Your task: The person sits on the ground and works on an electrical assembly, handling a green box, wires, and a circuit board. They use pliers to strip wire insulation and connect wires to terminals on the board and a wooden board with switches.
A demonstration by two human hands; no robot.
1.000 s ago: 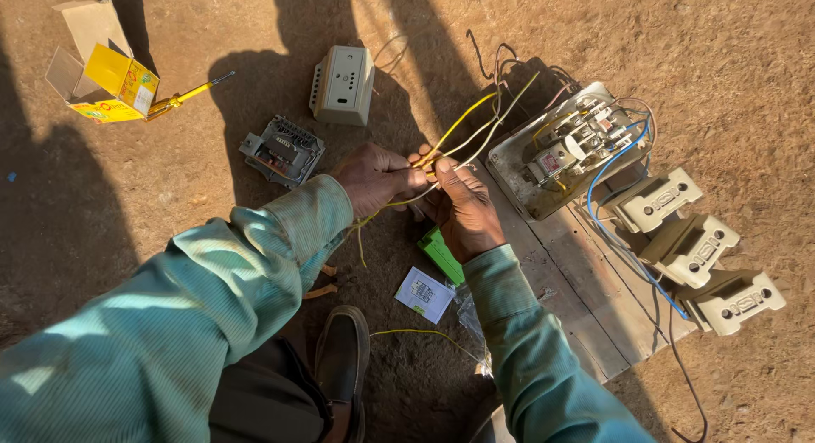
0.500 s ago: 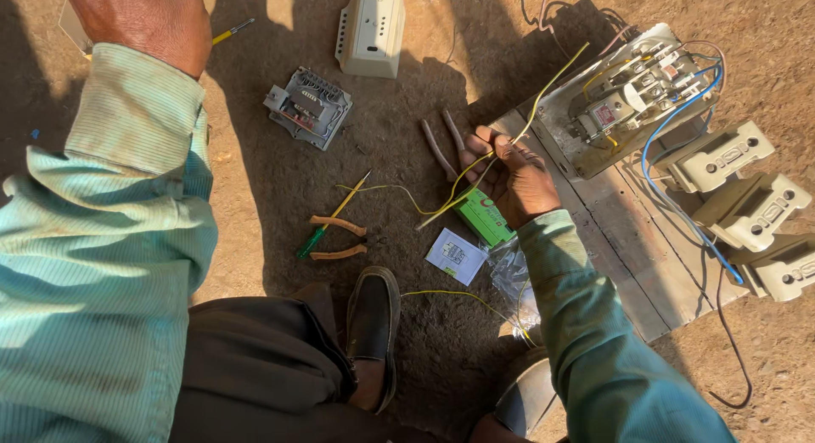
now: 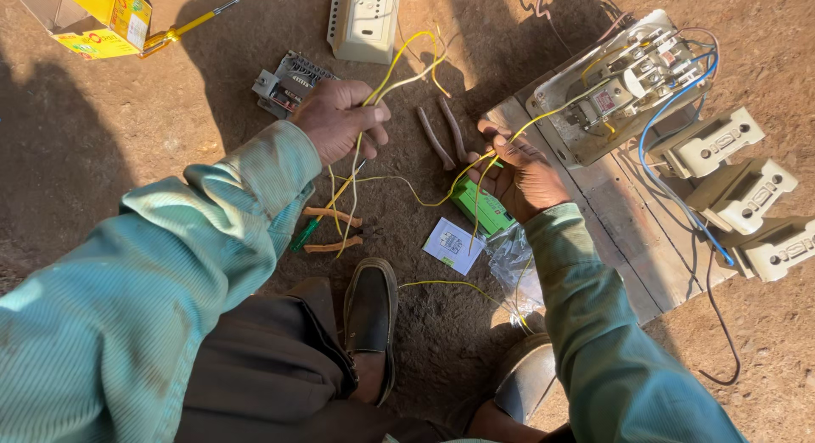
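We are gripping yellow wires [image 3: 399, 65] in our closed left hand [image 3: 344, 119] at eleven o'clock, our right hand [image 3: 519, 173] pinching their far run; keeping them taut and untangled seems wise.

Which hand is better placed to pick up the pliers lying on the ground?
Left, probably. The left hand sits above the pliers; the right hand is farther off, pinching yellow wire.

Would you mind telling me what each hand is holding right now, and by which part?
The left hand grips a bundle of yellow and white wires partway along their length. The right hand pinches a yellow wire near its lower end.
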